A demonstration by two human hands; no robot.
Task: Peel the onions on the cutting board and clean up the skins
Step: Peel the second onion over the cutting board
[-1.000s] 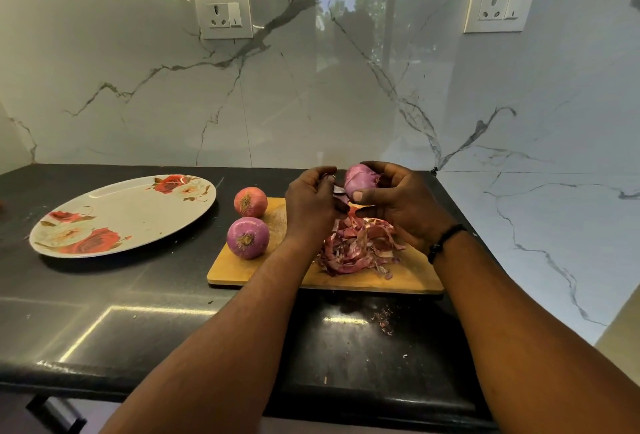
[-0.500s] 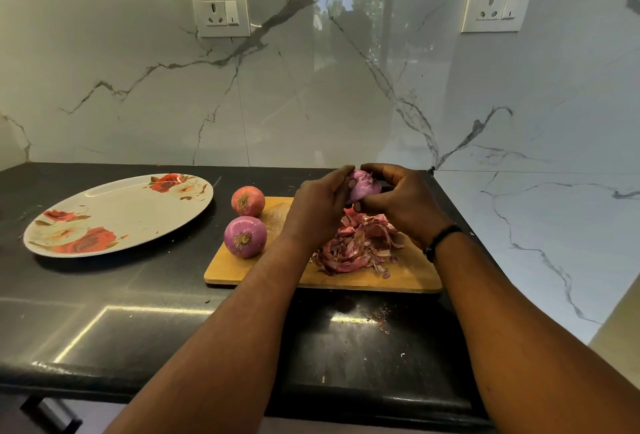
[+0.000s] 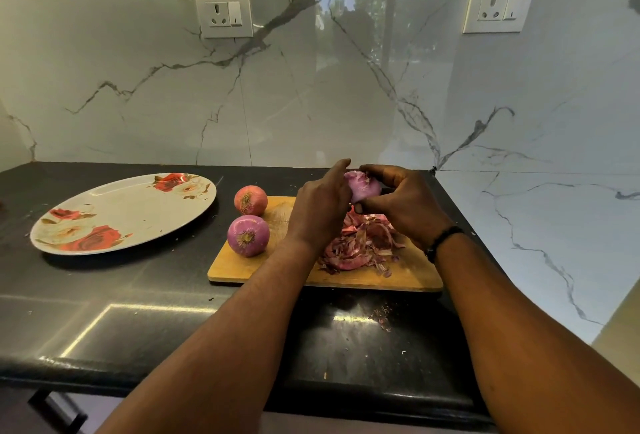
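Observation:
A purple onion (image 3: 363, 187) is held above the wooden cutting board (image 3: 412, 274). My right hand (image 3: 403, 205) grips it from the right, fingers over its top and thumb beneath. My left hand (image 3: 320, 206) touches its left side, fingers curled against it; the fingertips are hidden. Under both hands lies a heap of red onion skins (image 3: 360, 243). Two whole onions sit on the board's left end: a purple one (image 3: 248, 235) in front and an orange-red one (image 3: 250, 200) behind it.
A large oval plate (image 3: 117, 215) with red roses lies on the black counter (image 3: 138, 312), left of the board. Small skin bits (image 3: 381, 317) lie on the counter before the board. The marble wall with two sockets stands close behind; the counter ends just right of the board.
My left hand has closed in on the onion from the left and now lies against it. The onion has been raised slightly in my right hand.

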